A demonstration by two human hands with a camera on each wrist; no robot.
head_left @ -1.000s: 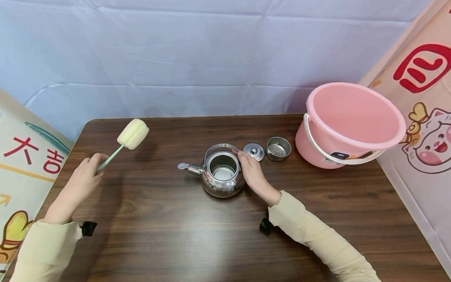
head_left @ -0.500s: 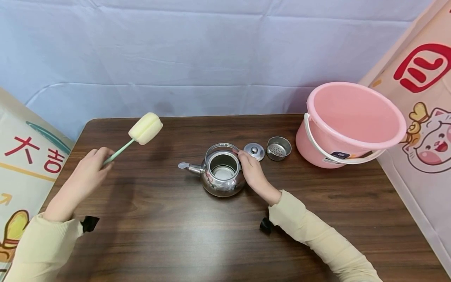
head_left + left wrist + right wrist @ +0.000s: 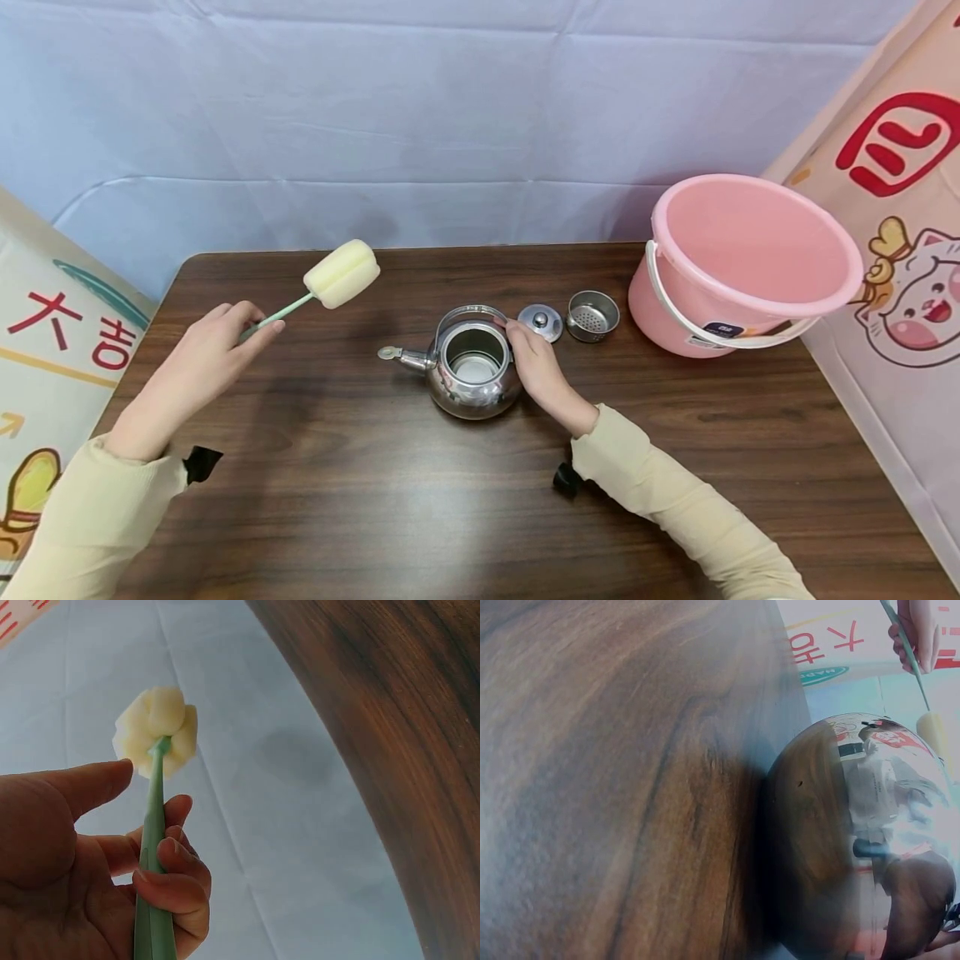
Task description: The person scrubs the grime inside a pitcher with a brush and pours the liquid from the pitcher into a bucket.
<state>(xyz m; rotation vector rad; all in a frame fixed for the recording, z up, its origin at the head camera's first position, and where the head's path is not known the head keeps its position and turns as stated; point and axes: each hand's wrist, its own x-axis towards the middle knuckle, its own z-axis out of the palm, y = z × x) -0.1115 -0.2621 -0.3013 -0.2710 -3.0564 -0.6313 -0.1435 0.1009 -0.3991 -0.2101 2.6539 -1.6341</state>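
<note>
In the head view my left hand [image 3: 206, 358] holds a sponge brush by its thin green handle, over the left part of the table. Its pale yellow sponge head [image 3: 342, 273] points up and to the right. The left wrist view shows fingers curled round the green handle [image 3: 155, 859], with the thumb stretched out. A shiny steel kettle [image 3: 468, 396] stands upright and lidless at the middle, its spout toward the left and its wire handle raised. My right hand [image 3: 543, 375] rests against the kettle's right side with rather straight fingers; its thumb is hidden.
Behind the right hand lie the kettle's lid [image 3: 541, 322] and a small perforated steel strainer [image 3: 592, 316]. A pink bucket [image 3: 690, 312] with a white handle stands at the right on the brown wooden table [image 3: 420, 517]. A pale cloth hangs behind the table.
My left hand has moved right with the sponge brush, bringing the sponge nearer the kettle and tilting it further to the right. The right hand and kettle have stayed in place.
</note>
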